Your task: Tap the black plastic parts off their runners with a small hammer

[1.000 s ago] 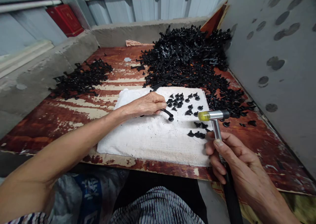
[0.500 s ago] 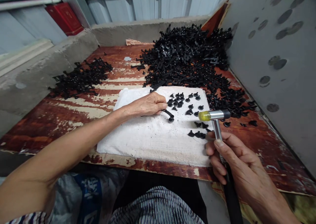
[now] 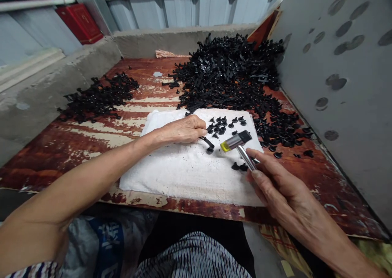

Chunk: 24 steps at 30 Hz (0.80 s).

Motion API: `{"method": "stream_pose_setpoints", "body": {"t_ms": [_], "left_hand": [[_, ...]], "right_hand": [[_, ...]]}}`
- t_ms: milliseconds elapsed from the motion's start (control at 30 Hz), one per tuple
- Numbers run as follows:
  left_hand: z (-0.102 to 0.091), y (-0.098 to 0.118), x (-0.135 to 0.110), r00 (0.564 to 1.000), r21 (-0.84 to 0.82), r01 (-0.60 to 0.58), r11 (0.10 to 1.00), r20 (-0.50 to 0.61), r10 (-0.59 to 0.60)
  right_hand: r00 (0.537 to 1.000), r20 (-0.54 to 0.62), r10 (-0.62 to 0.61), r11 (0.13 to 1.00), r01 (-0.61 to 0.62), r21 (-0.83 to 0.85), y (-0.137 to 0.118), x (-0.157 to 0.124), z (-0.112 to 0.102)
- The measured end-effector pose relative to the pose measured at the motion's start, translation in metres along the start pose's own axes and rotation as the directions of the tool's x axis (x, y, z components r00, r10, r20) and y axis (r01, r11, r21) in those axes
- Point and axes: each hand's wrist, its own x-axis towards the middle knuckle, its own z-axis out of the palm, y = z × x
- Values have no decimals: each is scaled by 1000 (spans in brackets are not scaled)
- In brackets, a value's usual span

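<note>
My left hand (image 3: 183, 129) rests on a white cloth pad (image 3: 180, 171), fingers closed on a curved black plastic strip (image 3: 207, 142) whose round end lies on the pad. My right hand (image 3: 277, 188) grips the metal handle of a small hammer (image 3: 236, 141) with a yellow face and a black face. The hammer head hangs tilted just right of the strip's end, yellow face toward it. Several small black studs (image 3: 225, 123) lie scattered on the pad's far right part.
The pad lies on a worn red-brown board (image 3: 76, 147). A big heap of black plastic parts (image 3: 229, 73) fills the back right; a smaller heap (image 3: 98, 98) lies at the back left. Concrete ledges and a grey wall (image 3: 343, 86) close in the board.
My right hand has swung the hammer left and down, from beside the pad's right edge to just next to the strip's end. My left hand has stayed put.
</note>
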Motion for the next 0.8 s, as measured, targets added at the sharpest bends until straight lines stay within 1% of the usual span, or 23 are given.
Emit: {"method": "stream_pose_setpoints", "body": {"t_ms": [33,67,133,167,233,267,367,400,433,467,533,567,600,633,700,733,767,800], "left_hand": [[0,0,0,1000,9,-2,1000,4,2],[0,1,1,1000,15,-4,1000,5,4],[0,1,0,1000,26,1,1000,4,-1],[0,2,0,1000,37,7,999,1,-7],[-1,2,0,1000,67,5,998,-9,-4],[-1,3,0,1000,77,-1,997,-14,2],[-1,2,0,1000,71,-12,997,-18,14],[-1,2,0,1000,58,-15,998,-15,16],[-2,1,0,1000,51,-17,999,-9,17],[-2,1,0,1000,51,-22,998,-3,22],[-2,0,1,999,63,-42,997,11,41],[-2,0,1,999,72,-47,996,15,46],[-2,-1,1,999,82,-47,996,15,46],[-2,-1,1,999,89,-41,995,14,40],[-2,-1,1,1000,90,-30,995,10,29],[-1,-1,1,1000,88,-23,996,11,22],[-1,-1,1,1000,81,-15,997,16,14],[-1,-1,0,1000,70,-9,998,22,8]], "right_hand": [[994,8,-105,990,105,-96,-3,6,0],[978,25,-206,961,207,-186,-5,13,1],[930,59,-362,880,362,-308,-10,30,2],[901,72,-427,834,424,-353,-11,38,3],[870,97,-483,763,472,-440,-11,53,5],[870,120,-478,736,471,-487,-10,58,5],[893,226,-388,656,441,-613,-5,70,5],[893,254,-371,637,444,-631,-5,71,5],[888,260,-380,629,454,-631,-6,72,4],[876,244,-417,632,472,-614,-8,72,3],[839,160,-520,655,512,-556,-13,71,2],[823,111,-557,663,521,-538,-16,70,2],[819,86,-567,666,518,-538,-17,70,2],[828,99,-552,661,507,-554,-18,70,2],[866,208,-455,637,480,-603,-16,70,3],[876,257,-409,631,475,-614,-14,71,4],[880,278,-386,637,472,-610,-12,71,4],[879,261,-398,653,472,-593,-11,71,5]]}}
